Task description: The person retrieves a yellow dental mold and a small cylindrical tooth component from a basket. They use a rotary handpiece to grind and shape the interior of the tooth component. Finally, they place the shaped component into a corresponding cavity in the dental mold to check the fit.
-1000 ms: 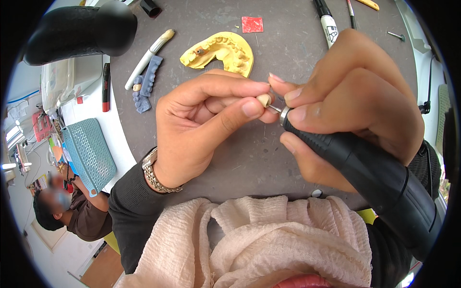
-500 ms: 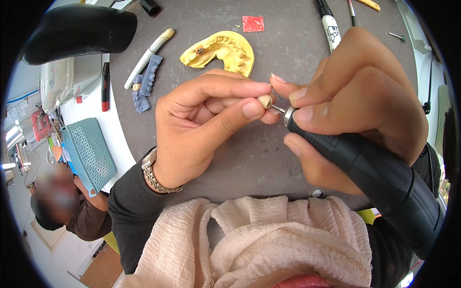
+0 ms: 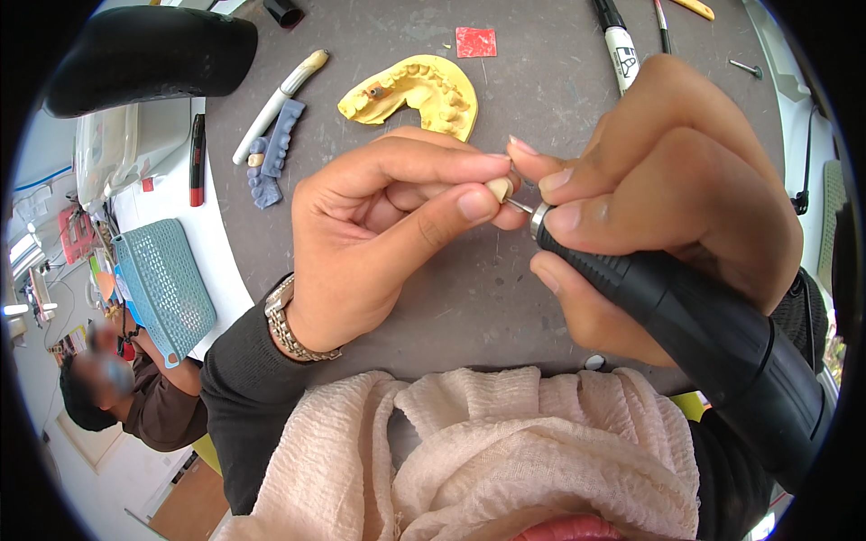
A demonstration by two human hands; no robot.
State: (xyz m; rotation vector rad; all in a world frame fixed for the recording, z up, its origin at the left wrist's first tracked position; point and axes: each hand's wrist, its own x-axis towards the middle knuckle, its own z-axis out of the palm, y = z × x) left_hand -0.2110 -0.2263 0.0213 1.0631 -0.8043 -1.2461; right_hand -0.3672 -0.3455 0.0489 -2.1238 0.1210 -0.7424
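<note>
Between the thumb and index finger of my left hand (image 3: 370, 212) is a small cream dental crown (image 3: 499, 188), partly hidden by the fingertips. My right hand (image 3: 677, 180) grips a black dental handpiece (image 3: 686, 311) near its metal collar. The thin bur (image 3: 518, 206) in its tip points at the crown and meets its lower edge; exact contact is hard to make out. Fingertips of both hands come together beside the crown. Just beyond my left hand lies a yellow plaster dental model (image 3: 442, 95), with a brownish tooth stump on its left arm.
Left of the model lie a white stick-like tool (image 3: 278, 108) and blue-grey bite pieces (image 3: 282, 140). A red square (image 3: 476, 42), a marker (image 3: 621, 50) and a small bur (image 3: 746, 69) lie farther off. At left are a teal basket (image 3: 167, 284) and a seated person (image 3: 162, 401).
The crown has turned slightly between my left fingers, and the handpiece tip has shifted a little to the left. The person at left has moved their head.
</note>
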